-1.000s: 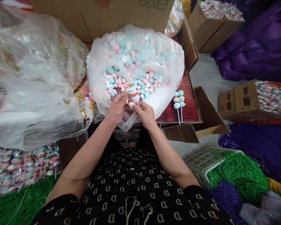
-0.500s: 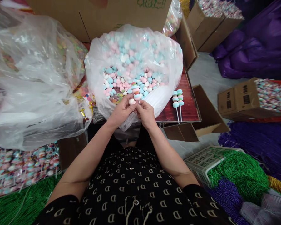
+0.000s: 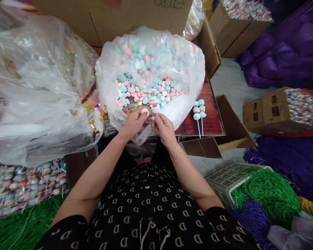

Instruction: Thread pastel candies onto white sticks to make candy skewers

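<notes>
At the far left, about eight o'clock from my left hand [image 3: 133, 123], I have wrapped sweets [image 3: 28, 184] in rows. A clear bag [image 3: 33, 114] sprawls above them, between nine and ten o'clock, with gold ties [image 3: 92, 124] close by its right edge.

My left hand pinches one pink-and-white sweet [image 3: 145, 112] between thumb and forefinger; it sits at the fingertips, toward one o'clock from the palm. Beyond both hands, around twelve o'clock, the candy bag [image 3: 104, 83] lies with its mouth toward me, loose pink, blue and white pieces showing inside.

Just beside the sweet, at two o'clock from it, I see the skewer [image 3: 154, 100], stacked pieces uppermost. My right hand [image 3: 165, 127] pinches its stick [image 3: 157, 114] beneath them, so the stack is at eleven o'clock from that hand.

Two finished lollies [image 3: 199, 111] lie side by side at two o'clock from my right hand, sticks toward me, on the red table [image 3: 187, 127]. A crate [image 3: 221, 185] of green strands [image 3: 266, 191] stands at four o'clock, and a carton [image 3: 258, 111] of lollies near three.
</notes>
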### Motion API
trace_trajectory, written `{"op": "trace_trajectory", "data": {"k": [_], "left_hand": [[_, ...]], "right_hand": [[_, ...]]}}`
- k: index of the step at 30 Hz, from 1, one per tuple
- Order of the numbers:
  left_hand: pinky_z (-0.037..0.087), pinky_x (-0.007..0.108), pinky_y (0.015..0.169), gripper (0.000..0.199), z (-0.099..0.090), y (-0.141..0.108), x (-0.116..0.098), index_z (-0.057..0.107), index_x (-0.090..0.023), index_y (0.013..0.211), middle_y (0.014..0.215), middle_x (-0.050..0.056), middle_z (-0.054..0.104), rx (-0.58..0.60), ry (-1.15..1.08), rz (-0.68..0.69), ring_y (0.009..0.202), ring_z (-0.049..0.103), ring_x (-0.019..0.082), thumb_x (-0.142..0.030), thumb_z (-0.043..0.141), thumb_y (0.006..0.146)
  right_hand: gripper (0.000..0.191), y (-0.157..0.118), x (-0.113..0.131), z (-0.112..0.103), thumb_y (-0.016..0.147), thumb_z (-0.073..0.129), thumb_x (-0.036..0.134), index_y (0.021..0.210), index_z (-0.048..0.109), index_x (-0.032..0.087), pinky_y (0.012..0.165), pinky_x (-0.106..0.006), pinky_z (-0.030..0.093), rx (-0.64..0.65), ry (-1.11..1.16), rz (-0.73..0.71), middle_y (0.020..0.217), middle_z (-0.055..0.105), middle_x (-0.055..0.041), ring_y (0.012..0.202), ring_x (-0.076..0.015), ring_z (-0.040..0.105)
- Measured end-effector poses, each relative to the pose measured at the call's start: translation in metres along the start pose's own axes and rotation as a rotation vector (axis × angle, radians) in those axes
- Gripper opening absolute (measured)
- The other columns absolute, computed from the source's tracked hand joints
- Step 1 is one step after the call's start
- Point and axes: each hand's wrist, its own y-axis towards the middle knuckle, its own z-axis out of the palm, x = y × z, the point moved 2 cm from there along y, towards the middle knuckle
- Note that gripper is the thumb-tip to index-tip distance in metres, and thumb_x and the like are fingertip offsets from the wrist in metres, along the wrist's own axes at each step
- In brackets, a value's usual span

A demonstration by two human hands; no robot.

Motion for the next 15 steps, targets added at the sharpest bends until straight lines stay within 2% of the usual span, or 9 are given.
{"op": "trace_trajectory", "data": {"k": [3, 7, 11, 15], "left_hand": [[0.064, 0.037, 0.077, 0.030, -0.002, 0.005, 0.004, 0.070, -0.021, 0.108, 0.089, 0.005, 0.077, -0.043, -0.219, -0.097, 0.078, 0.075, 0.021, -0.048, 0.062, 0.095], [0.066, 0.037, 0.080, 0.034, -0.006, 0.007, 0.000, 0.071, -0.020, 0.107, 0.095, 0.005, 0.079, -0.070, -0.327, -0.088, 0.083, 0.076, 0.021, -0.050, 0.073, 0.091], [0.066, 0.038, 0.082, 0.045, -0.004, 0.006, -0.003, 0.071, -0.020, 0.108, 0.098, 0.007, 0.079, -0.035, -0.369, -0.097, 0.089, 0.077, 0.022, -0.060, 0.076, 0.089], [0.066, 0.038, 0.082, 0.050, -0.004, 0.007, 0.004, 0.071, -0.020, 0.105, 0.098, 0.007, 0.078, -0.050, -0.332, -0.074, 0.090, 0.076, 0.023, -0.067, 0.074, 0.089]], "right_hand": [[0.062, -0.022, 0.004, -0.009, 0.088, 0.065, 0.077, 0.112, 0.072, 0.020, 0.040, -0.025, 0.027, 0.049, -0.045, 0.048, 0.063, 0.061, 0.0044, 0.041, -0.0075, 0.037], [0.059, -0.044, 0.005, -0.015, 0.093, 0.061, 0.072, 0.111, 0.075, 0.019, 0.042, -0.024, 0.030, 0.159, -0.168, 0.088, 0.056, 0.059, 0.0055, 0.040, -0.0088, 0.040], [0.055, -0.045, 0.005, -0.015, 0.096, 0.058, 0.068, 0.108, 0.077, 0.018, 0.048, -0.025, 0.034, 0.146, -0.255, 0.016, 0.052, 0.055, 0.0060, 0.045, -0.0106, 0.043], [0.050, -0.040, 0.006, -0.016, 0.098, 0.055, 0.062, 0.107, 0.078, 0.018, 0.057, -0.026, 0.038, 0.147, -0.324, -0.035, 0.049, 0.053, 0.0065, 0.048, -0.0123, 0.046]]}}
